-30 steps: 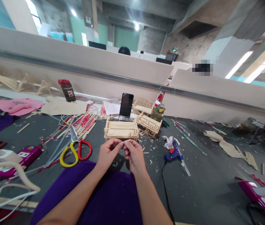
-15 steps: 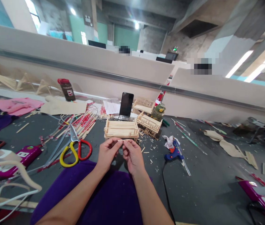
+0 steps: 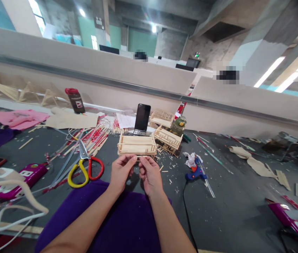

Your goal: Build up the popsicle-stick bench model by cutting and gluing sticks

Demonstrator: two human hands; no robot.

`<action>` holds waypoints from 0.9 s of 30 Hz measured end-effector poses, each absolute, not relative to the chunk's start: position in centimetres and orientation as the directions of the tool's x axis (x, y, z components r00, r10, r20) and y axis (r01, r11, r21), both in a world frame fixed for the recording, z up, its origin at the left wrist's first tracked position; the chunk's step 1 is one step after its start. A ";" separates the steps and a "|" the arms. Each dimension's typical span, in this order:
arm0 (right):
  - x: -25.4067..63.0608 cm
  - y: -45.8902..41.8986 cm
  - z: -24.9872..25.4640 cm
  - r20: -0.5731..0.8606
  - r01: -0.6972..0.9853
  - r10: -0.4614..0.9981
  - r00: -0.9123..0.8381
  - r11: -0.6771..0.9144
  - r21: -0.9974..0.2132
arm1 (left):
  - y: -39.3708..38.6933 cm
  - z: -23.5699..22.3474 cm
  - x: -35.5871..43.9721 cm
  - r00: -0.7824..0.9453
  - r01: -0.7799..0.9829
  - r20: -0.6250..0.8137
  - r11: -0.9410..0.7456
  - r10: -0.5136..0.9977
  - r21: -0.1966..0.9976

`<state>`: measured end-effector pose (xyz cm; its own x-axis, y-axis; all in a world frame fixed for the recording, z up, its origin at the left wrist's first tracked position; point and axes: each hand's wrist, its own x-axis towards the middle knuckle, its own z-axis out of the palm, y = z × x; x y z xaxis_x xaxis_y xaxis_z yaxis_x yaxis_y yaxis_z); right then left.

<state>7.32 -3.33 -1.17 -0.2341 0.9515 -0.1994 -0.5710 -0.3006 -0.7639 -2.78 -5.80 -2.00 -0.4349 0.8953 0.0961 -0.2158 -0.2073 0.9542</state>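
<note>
My left hand [image 3: 122, 172] and my right hand [image 3: 150, 174] meet in front of me, each closed in a pinch. Between their fingertips runs a short, thin wooden stick [image 3: 138, 157], gripped at both ends. Just behind the fingers stands a small wooden stick model [image 3: 137, 142] with a slatted floor and low railings; my hands hide part of its front edge. A second stick model [image 3: 167, 138] sits to its right, and another [image 3: 162, 118] is behind that one. A purple cloth [image 3: 127, 218] lies under my forearms.
Scissors [image 3: 85, 165] with yellow and red handles lie left of my hands, near bundled sticks [image 3: 98, 142]. A blue glue gun [image 3: 196, 173] rests at right, its cord running toward me. Behind the model, a phone [image 3: 142, 117] stands upright beside a green bottle [image 3: 178, 125].
The fingertips have moved slightly apart, so more of the stick shows between them. Otherwise my hands and the things on the table stay where they were.
</note>
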 end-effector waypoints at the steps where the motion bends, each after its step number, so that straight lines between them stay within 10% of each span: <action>1: 7.3 -3.3 -1.2 -0.200 -0.571 0.952 -0.230 -0.299 -0.764 | -5.7 -2.0 -2.8 -0.444 -0.230 0.093 -0.213 0.891 0.949; 10: 7.6 -2.9 -1.8 -0.100 -0.529 0.992 -0.072 -0.123 -0.840 | -5.5 -1.8 -2.7 -0.503 -0.193 0.096 -0.220 0.859 0.956; 19: 7.8 -2.8 -1.5 -0.099 -0.591 0.992 -0.073 -0.123 -0.797 | -5.8 -1.3 -3.0 -0.452 0.332 0.477 -0.354 0.754 0.874; 27: 8.9 -2.0 -1.6 -0.090 -0.550 0.996 -0.004 -0.078 -0.831 | -5.0 -0.9 -1.9 -0.458 -0.029 0.184 -0.221 0.870 0.975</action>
